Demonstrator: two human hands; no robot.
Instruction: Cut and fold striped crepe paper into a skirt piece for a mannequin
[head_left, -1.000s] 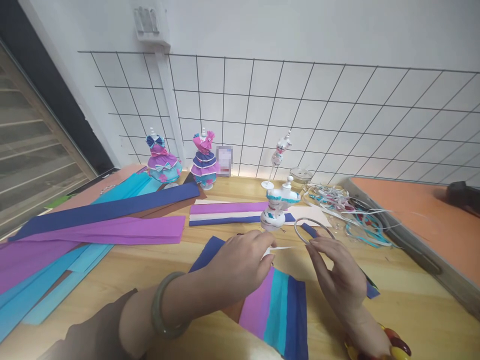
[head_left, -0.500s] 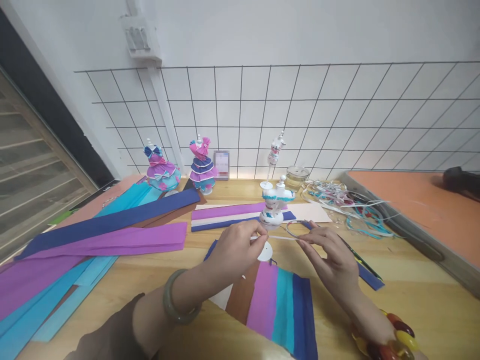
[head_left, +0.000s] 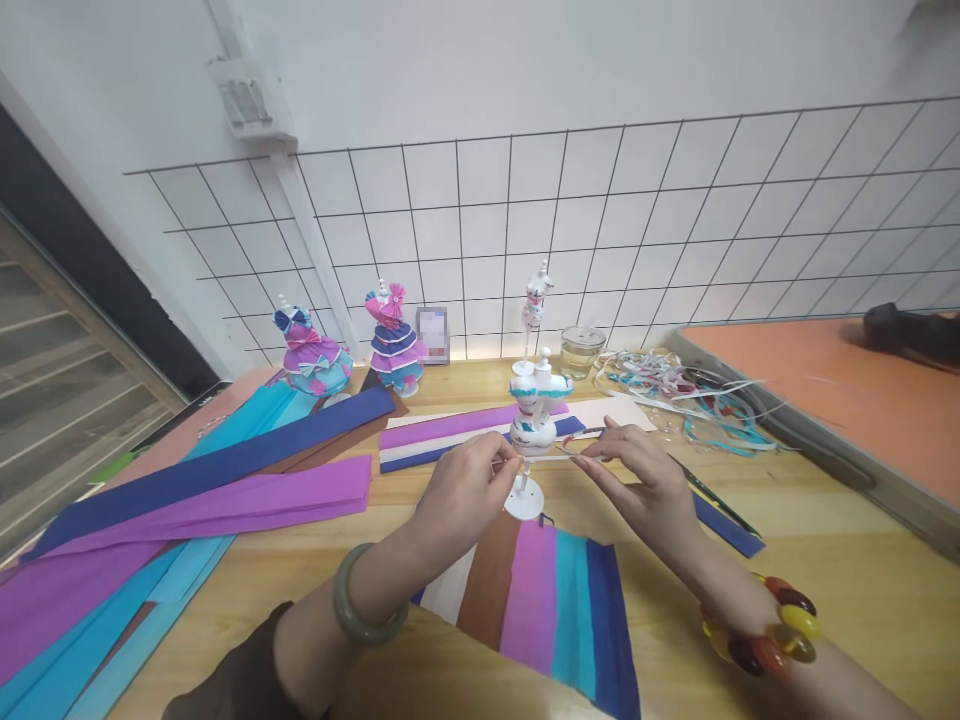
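Note:
My left hand (head_left: 474,482) pinches one end of a narrow white strip (head_left: 546,459). My right hand (head_left: 641,480) has the other end between thumb and fingertips, so the strip runs taut and nearly level. Right behind it stands a small white dress-form mannequin (head_left: 534,425) with turquoise trim at the shoulders, upright on a round white base (head_left: 523,499). The strip crosses the stand just below the torso; whether it touches cannot be told. A thin, dark-edged loop (head_left: 581,434) shows by my right fingers, its kind unclear.
Striped folded paper (head_left: 532,600) lies nearest me. Long crepe-paper strips (head_left: 225,440) spread left. Two dressed mannequins (head_left: 396,350), a bare one (head_left: 534,300) and a glass bowl (head_left: 582,350) stand along the back. Tangled ribbons (head_left: 675,385) lie right, beside an orange-topped surface (head_left: 817,390).
The camera view has tilted and shifted slightly. Both hands, still holding the strip, have come up closer to the mannequin's underside, and the strip is now more level.

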